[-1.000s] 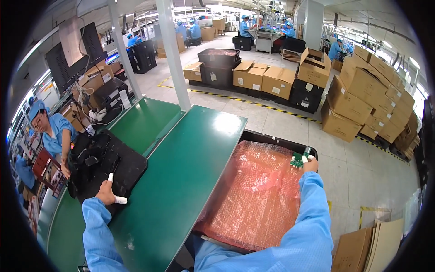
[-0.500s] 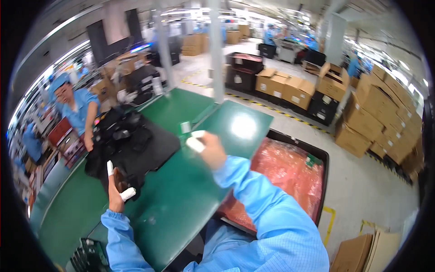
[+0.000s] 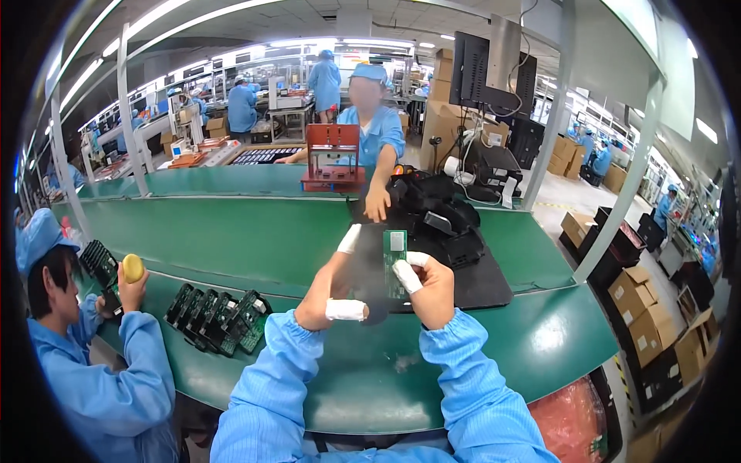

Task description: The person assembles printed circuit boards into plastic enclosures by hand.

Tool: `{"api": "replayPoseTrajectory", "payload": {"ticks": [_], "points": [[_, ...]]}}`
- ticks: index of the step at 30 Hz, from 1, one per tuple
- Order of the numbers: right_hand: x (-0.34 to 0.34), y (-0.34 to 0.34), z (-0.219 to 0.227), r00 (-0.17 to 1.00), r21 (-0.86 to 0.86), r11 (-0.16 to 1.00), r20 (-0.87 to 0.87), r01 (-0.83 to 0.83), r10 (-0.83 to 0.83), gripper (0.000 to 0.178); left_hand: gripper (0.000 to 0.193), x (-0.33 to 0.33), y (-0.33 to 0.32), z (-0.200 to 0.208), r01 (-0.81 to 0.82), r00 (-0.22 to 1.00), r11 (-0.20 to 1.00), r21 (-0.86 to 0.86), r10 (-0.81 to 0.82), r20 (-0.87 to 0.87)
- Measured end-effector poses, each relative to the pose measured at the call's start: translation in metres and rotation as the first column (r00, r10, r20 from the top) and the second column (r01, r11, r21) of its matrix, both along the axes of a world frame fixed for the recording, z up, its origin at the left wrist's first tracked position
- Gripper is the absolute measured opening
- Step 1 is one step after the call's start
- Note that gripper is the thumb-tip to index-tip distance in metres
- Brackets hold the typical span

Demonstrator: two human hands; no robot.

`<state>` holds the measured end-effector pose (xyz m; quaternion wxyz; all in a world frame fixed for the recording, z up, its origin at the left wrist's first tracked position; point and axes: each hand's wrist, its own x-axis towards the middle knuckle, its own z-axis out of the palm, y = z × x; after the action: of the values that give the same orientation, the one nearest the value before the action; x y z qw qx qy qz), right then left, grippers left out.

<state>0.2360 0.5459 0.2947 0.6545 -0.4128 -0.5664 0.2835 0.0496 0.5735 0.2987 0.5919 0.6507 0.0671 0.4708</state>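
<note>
A small green circuit board (image 3: 393,266) with a silver-white square part at its upper end is upright in my right hand (image 3: 435,292), pinched by white-covered fingertips. My left hand (image 3: 320,289) is just left of the board, apart from it. Its thumb and forefinger, both in white covers, are spread, with nothing between them. Both hands are over the near edge of a black mat (image 3: 486,289) on the green bench (image 3: 370,378). A heap of black plastic parts (image 3: 441,212) lies on that mat, beyond my right hand.
Across the bench, a co-worker's hand (image 3: 377,202) reaches toward the mat, beside a red fixture (image 3: 333,158). Several black assemblies with green boards (image 3: 220,318) stand in a row at left. There another person holds a yellow round thing (image 3: 133,268). A pink-bagged bin (image 3: 567,420) sits lower right.
The view has swung left. My right hand, with the circuit board, has come from over the bench's right part, near the bin, to beside my left hand. My left hand stays spread.
</note>
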Motion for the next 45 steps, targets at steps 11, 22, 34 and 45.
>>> {"api": "replayPoseTrajectory", "payload": {"ticks": [11, 22, 34, 45], "points": [[0.012, 0.012, 0.008, 0.909, -0.191, 0.95, -0.386, -0.248, 0.16, 0.018, 0.135, 0.01, 0.044, -0.015, -0.084, 0.99, 0.959, 0.271, 0.111, -0.087], [0.033, 0.023, -0.008, 0.692, -0.189, 0.902, -0.706, -0.388, 0.151, 0.019, 0.134, 0.039, 0.048, -0.021, -0.119, 0.969, 0.967, 0.226, 0.162, -0.187], [0.008, 0.022, -0.025, 0.929, -0.004, 0.996, -0.362, -0.091, 0.083, 0.017, 0.113, 0.038, 0.026, -0.008, -0.158, 0.969, 0.957, 0.243, 0.198, -0.15], [0.0, 0.014, -0.011, 0.997, 0.233, 0.972, -0.062, -0.037, 0.053, 0.069, 0.067, 0.03, 0.008, 0.008, -0.445, 0.833, 0.89, -0.103, 0.453, 0.317]]}}
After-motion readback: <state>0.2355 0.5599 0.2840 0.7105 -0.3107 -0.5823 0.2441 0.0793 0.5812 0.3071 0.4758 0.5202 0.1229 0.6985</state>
